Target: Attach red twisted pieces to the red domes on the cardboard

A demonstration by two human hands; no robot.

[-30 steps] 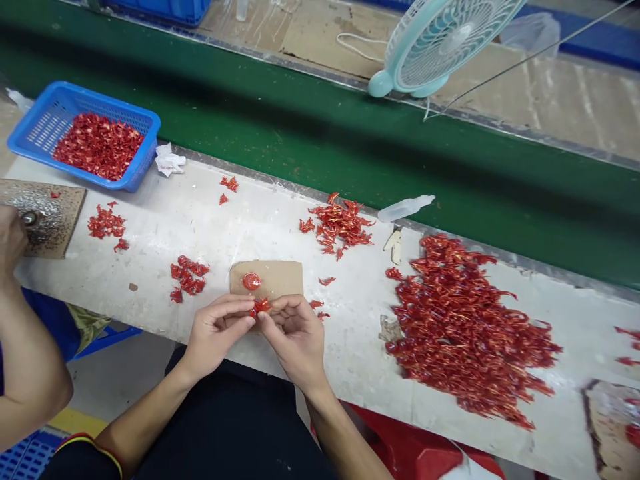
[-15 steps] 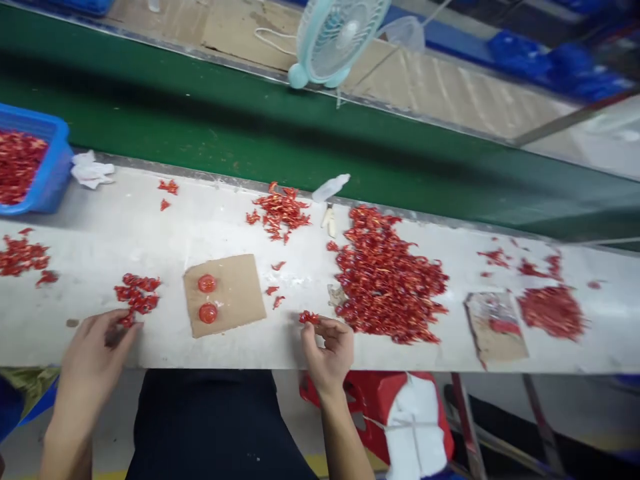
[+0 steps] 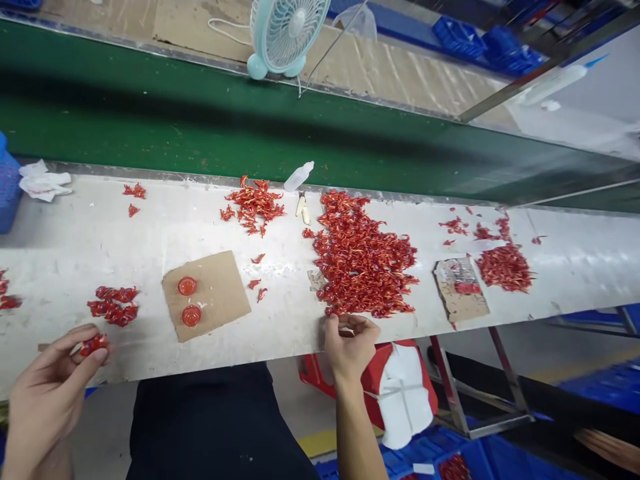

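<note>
My left hand [image 3: 55, 387], closed, pinches a small glossy red plastic piece [image 3: 94, 344] above the table's front edge. A small cluster of similar red pieces [image 3: 114, 305] lies just beyond it. My right hand [image 3: 353, 343] has its fingers curled at the near left corner of a large pile of red and gold pieces [image 3: 367, 253]. A dark red piece [image 3: 329, 311] shows at its fingertips, touching the pile's edge. Between the hands lies a cardboard square [image 3: 225, 283] bearing two round red caps or dishes [image 3: 187, 287].
Behind stand a smaller red heap [image 3: 256, 205], a white squeeze bottle [image 3: 299, 176] and a crumpled tissue [image 3: 44, 181]. To the right are another cardboard piece [image 3: 463, 303] and red pile [image 3: 506, 267]. A fan [image 3: 289, 37] sits on the upper shelf; a red stool [image 3: 375, 380] is below.
My left hand has lifted a red piece away from the cluster, back toward me. My right hand has carried its piece rightward to the large pile. The view has turned right.
</note>
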